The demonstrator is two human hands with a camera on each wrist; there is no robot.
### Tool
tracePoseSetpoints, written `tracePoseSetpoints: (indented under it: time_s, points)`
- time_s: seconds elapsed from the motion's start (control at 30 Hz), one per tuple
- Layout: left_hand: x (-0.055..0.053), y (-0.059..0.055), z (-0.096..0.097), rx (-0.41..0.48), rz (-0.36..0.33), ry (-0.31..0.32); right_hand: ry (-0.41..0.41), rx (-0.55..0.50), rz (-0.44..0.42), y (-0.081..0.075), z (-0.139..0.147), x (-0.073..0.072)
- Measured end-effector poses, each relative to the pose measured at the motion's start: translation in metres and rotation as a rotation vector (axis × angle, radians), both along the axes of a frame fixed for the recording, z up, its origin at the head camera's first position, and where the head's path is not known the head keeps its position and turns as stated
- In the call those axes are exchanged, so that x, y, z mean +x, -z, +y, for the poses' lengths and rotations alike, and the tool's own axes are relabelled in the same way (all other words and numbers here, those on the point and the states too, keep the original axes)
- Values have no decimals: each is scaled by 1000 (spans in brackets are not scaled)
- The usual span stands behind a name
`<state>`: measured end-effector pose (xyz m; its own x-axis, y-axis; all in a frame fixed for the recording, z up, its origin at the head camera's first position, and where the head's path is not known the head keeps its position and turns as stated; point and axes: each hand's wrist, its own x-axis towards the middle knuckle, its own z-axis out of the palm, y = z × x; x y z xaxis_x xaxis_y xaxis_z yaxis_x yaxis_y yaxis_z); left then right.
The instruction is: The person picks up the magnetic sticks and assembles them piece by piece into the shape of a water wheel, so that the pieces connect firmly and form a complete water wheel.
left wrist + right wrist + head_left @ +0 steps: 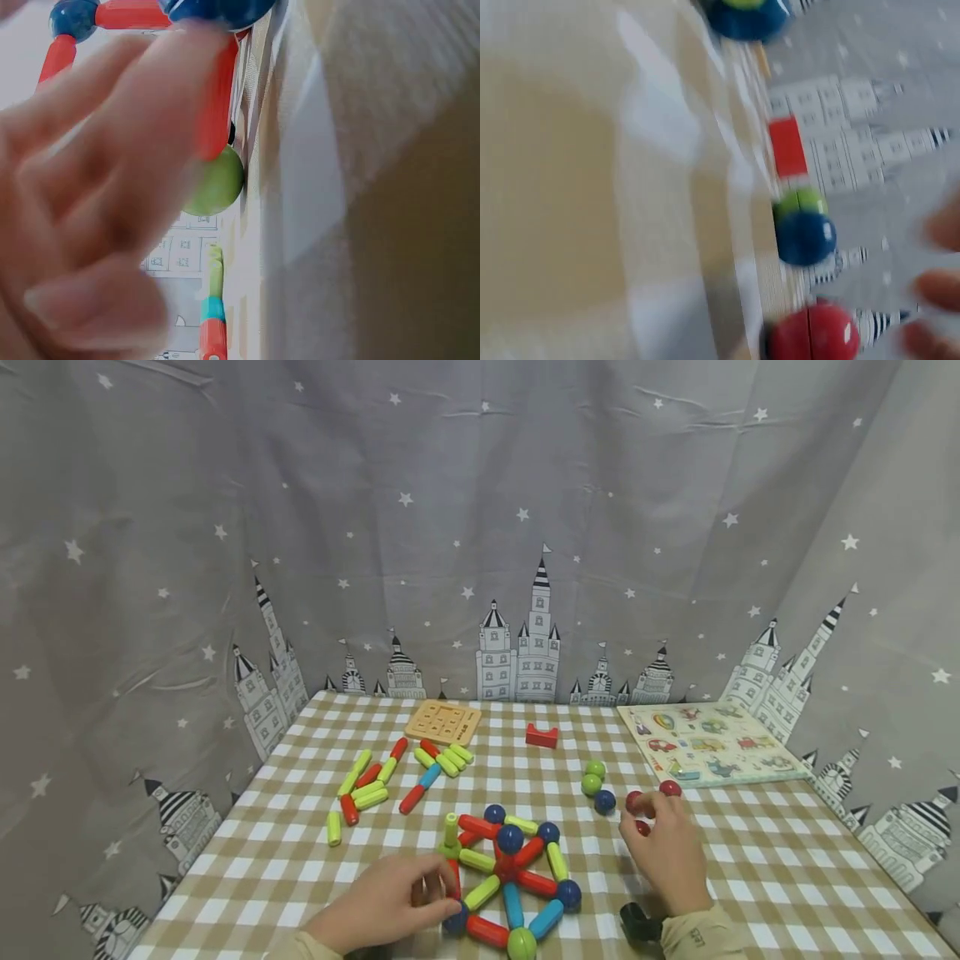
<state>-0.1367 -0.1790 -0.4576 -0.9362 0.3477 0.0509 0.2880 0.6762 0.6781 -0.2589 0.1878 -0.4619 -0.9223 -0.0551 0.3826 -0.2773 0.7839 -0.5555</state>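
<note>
A construction of coloured rods and balls stands at the front middle, with a red centre (pixel 507 867), a raised dark blue ball (pixel 511 838) and a lime ball (pixel 522 943) at its near corner. My left hand (pixel 393 897) is at its left side, thumb and fingers apart, beside a blue corner ball (pixel 454 918); whether it touches is unclear. A lime rod (pixel 451 831) stands upright at the left corner. My right hand (pixel 670 852) hovers over red balls (pixel 642 827), partly hiding them. In the right wrist view its blurred fingers (pixel 939 289) are apart from a red ball (pixel 814 334).
Loose lime, red and blue rods (pixel 369 795) lie at the left. Two lime balls (pixel 592 785) and a dark blue ball (pixel 604 802) sit right of centre. Behind are a wooden number board (pixel 442 723), a red block (pixel 542 737) and a picture board (pixel 708 743).
</note>
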Motion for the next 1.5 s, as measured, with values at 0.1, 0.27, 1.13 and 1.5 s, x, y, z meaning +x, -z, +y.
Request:
tracePoseSetpoints:
  time_s: [0.1,0.27,1.13,1.5]
  points:
    - [-6,0,0,42,64,-249,38,89,-171,0,7,-6]
    - [-20,10,-3,163,61,-439,-34,89,-254,4,4,-10]
    - [-33,29,-4,239,73,-287,-766,345,-115,-109,-184,27]
    - [-35,25,-3,236,12,-289,-711,435,-203,-114,-170,32]
